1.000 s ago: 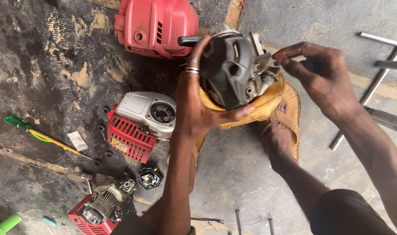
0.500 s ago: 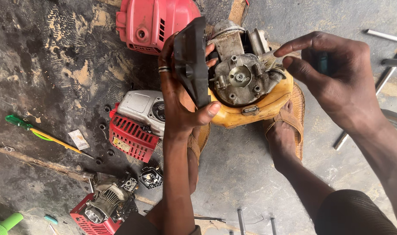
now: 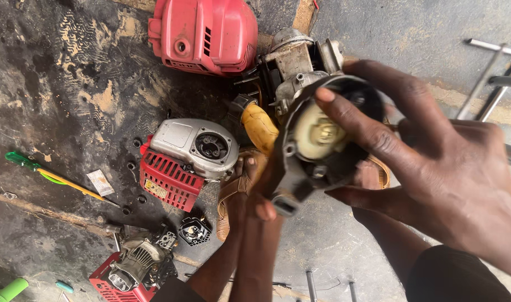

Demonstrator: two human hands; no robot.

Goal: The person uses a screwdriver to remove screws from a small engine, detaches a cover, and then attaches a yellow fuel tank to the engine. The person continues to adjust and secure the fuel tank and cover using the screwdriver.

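Oil-stained concrete floor (image 3: 54, 95) carries a red engine cover (image 3: 205, 36), a silver-and-red engine (image 3: 183, 162) and a green-handled screwdriver (image 3: 48, 173). Half a second ago the dark housing (image 3: 317, 151) stood edge-on; now it is turned open-face up (pale hub showing), nearer the camera. Left hand (image 3: 255, 193) grips its lower edge; right hand (image 3: 434, 162) closes fingers over its rim.

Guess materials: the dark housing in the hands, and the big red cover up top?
Dark housing: looks like moulded black plastic, matte and grimy, with a pale cream part at its centre; cast metal can't be ruled out. Held by left hand and right hand. Red cover: likely moulded plastic, smooth semi-gloss with slotted vents, scuffed.
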